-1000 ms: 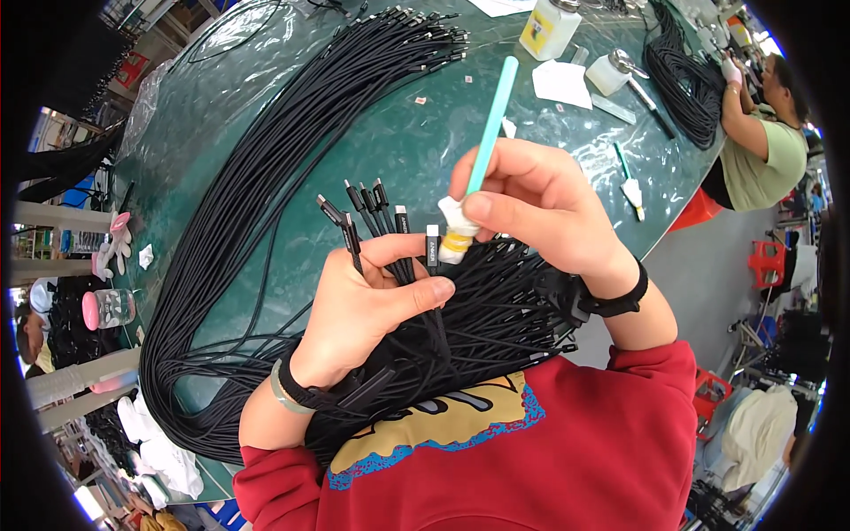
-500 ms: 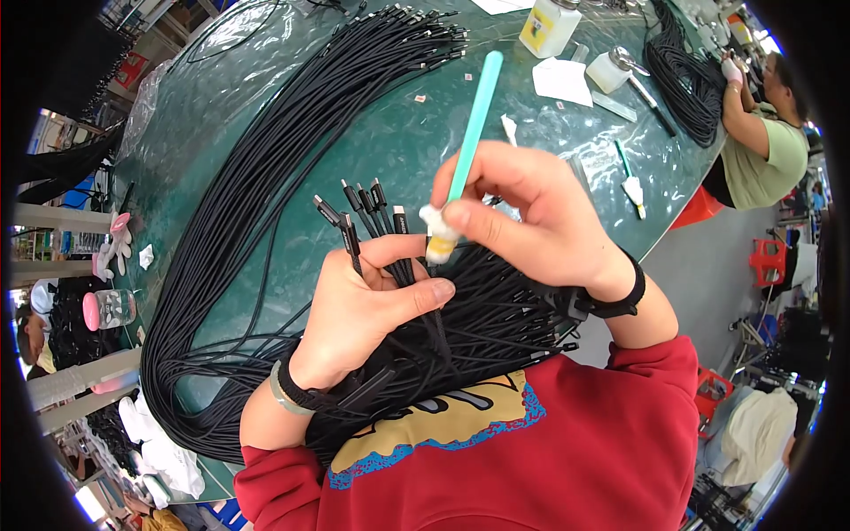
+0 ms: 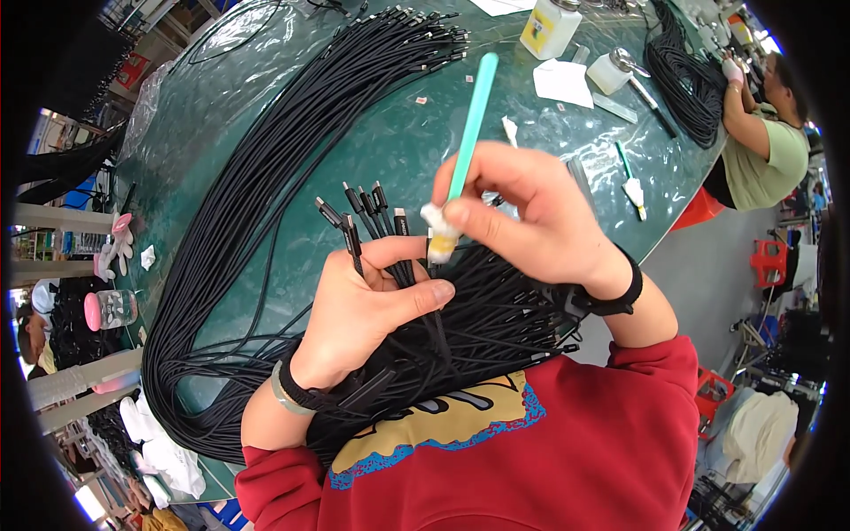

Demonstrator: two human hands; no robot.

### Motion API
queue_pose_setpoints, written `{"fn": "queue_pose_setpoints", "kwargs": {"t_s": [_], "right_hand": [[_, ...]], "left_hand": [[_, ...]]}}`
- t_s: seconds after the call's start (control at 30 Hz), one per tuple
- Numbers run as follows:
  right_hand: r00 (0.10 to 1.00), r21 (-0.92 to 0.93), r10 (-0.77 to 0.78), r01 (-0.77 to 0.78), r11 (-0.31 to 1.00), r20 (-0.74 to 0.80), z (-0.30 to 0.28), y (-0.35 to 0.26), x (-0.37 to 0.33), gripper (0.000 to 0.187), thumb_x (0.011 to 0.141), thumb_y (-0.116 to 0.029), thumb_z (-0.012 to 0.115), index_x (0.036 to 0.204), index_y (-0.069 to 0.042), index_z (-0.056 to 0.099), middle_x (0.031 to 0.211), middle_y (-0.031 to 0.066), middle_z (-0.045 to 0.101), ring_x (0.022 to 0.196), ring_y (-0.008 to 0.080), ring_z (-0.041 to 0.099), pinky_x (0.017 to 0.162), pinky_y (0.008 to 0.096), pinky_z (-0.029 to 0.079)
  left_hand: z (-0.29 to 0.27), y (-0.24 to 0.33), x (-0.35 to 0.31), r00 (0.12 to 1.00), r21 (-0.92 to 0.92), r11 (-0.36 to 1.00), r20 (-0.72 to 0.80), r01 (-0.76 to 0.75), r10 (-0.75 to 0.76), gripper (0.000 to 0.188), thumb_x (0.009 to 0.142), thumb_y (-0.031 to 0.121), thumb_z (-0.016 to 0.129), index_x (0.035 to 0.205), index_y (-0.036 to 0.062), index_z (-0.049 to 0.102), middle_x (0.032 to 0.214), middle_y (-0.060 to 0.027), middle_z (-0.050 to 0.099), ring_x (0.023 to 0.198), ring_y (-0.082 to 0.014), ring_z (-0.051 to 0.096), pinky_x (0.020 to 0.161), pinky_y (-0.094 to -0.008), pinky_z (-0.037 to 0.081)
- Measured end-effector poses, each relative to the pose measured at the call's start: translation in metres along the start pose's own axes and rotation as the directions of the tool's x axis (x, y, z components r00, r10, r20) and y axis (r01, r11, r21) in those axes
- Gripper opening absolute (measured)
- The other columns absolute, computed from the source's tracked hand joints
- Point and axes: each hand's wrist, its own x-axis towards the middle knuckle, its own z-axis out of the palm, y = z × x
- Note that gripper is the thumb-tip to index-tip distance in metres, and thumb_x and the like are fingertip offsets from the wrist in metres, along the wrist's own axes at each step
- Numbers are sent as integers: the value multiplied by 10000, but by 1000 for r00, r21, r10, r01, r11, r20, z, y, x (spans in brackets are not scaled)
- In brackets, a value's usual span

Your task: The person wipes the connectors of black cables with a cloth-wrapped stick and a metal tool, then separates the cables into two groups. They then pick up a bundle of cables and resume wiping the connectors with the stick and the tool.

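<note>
My left hand [image 3: 359, 305] is closed around several black cables, whose plug ends [image 3: 363, 203] fan out above its fingers. One more plug lies between my thumb and index finger. Pinched in my right hand [image 3: 522, 212] is a brush with a teal handle [image 3: 475, 115] and white wrapping around its lower part. The brush's pale bristle end [image 3: 440, 251] is down against that plug, partly covering it; exact contact is hard to see. A large bundle of black cables [image 3: 239, 186] curves across the table, and its other ends lie under my hands.
On the green table [image 3: 381, 124] stand a white square bottle [image 3: 551, 28] and a small metal-topped bottle [image 3: 611, 71] beside white paper [image 3: 563, 83]. A second brush [image 3: 633, 190] lies at right. A pink-lidded jar [image 3: 111, 310] is at left. A person [image 3: 770, 142] sits far right near another cable bundle [image 3: 686, 84].
The brush in my right hand has tilted very slightly, its handle top moving a little to the left. My left hand keeps the cables in about the same place.
</note>
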Motion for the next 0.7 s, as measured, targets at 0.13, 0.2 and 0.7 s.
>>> {"fn": "queue_pose_setpoints", "kwargs": {"t_s": [0.13,0.2,0.7], "right_hand": [[998,17,16,-15,1000,-53,-2,4,1,65,796,-38,538,853,-10,550,728,21,547,650,83,504,610,217,409],[997,32,20,-17,999,-78,-2,5,2,64,794,-40,539,849,-10,551,723,21,547,646,82,503,607,216,408],[996,70,18,-12,998,-86,-3,2,3,76,786,-63,561,845,-16,556,739,27,552,645,98,513,618,221,411]], "left_hand": [[-2,-1,1,1000,18,1000,6,12,-13,311,698,-11,665,987,-49,554,737,-29,585,618,-44,549,549,-157,439],[0,2,0,1000,-4,1000,8,10,-10,313,698,-11,665,988,-49,553,733,-27,585,615,-42,548,543,-155,436],[-1,1,-1,1000,23,1000,-1,13,-13,288,703,-9,659,974,-37,564,718,-18,584,606,-35,543,536,-145,426]]}}
